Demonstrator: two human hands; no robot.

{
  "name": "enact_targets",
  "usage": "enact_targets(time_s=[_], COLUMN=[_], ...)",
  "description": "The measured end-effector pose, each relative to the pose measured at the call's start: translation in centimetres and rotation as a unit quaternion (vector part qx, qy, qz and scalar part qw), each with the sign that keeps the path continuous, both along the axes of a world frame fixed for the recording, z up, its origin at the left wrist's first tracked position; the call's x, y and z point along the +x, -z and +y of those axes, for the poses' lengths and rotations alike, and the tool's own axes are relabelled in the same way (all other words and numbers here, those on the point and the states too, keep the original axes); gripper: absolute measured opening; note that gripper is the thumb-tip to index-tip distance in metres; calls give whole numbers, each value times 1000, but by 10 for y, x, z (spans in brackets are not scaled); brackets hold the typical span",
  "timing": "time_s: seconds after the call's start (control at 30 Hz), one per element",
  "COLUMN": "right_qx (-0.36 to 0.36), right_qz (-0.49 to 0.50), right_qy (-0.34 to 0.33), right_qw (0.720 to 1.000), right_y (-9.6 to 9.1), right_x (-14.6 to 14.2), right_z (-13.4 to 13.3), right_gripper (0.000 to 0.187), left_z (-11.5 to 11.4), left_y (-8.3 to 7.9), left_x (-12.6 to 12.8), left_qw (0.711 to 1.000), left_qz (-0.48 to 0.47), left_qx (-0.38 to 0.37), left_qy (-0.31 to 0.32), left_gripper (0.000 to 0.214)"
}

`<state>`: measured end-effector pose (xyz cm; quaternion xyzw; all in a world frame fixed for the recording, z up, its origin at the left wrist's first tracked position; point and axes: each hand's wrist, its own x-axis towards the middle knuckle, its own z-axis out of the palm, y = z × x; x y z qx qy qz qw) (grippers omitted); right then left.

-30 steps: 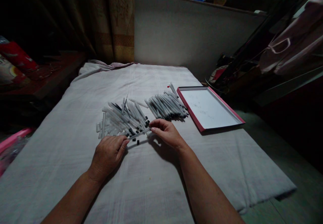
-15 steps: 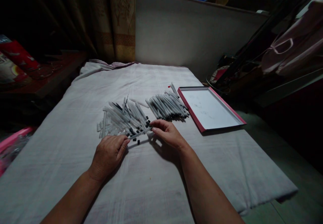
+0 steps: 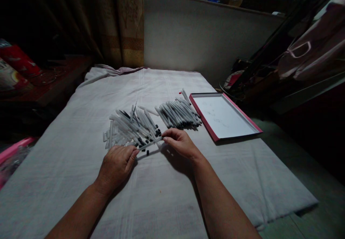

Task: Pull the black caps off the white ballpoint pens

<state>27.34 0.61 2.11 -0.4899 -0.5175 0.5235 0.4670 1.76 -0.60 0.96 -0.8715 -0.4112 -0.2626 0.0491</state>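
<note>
A thin, pale pen barrel [image 3: 151, 144] stretches between my two hands, just above the cloth. My left hand [image 3: 118, 163] is closed on its left end, and my right hand [image 3: 180, 142] pinches the right end between thumb and fingers. Right behind it lies a loose heap of clear pen parts [image 3: 126, 125], with small black plugs [image 3: 148, 152] scattered along its front edge. Farther right, a neater row of pens [image 3: 178, 113] with dark tips lies side by side. What the fingertips cover at each end is hidden.
A shallow red-rimmed box lid [image 3: 204, 118] with a white inside lies right of the pens. Everything rests on a white-clothed table [image 3: 151, 203]. To the left is a dark side table [image 3: 51, 88] with red packages; a pink basket [image 3: 16, 149] stands lower left.
Hands and pen barrel stay almost in place; the right hand has shifted very slightly right. The view has moved a little.
</note>
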Motion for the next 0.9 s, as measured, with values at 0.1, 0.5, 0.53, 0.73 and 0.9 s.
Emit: enact_targets(time_s=[0.1,0.5,0.53,0.73,0.9], right_qx=[21,-35,-30,19,47], right_qz=[-6,-43,-56,-36,-119], right_qy=[2,-8,-7,3,68], right_qw=[1000,998,998,999,989], right_y=[-1,4,3,-2,5], right_x=[1,-3,-2,7,14], right_z=[1,1,1,1,5], right_gripper=[12,28,29,14,6], left_z=[0,0,0,1,1], left_y=[-1,1,2,3,3], left_x=[0,0,0,-2,-4], left_qw=[1000,1000,1000,1000,1000], left_qz=[-3,-2,-1,-2,-13], left_qx=[4,-4,-8,-26,-19], left_qy=[10,22,22,18,12], left_gripper=[43,45,44,44,44])
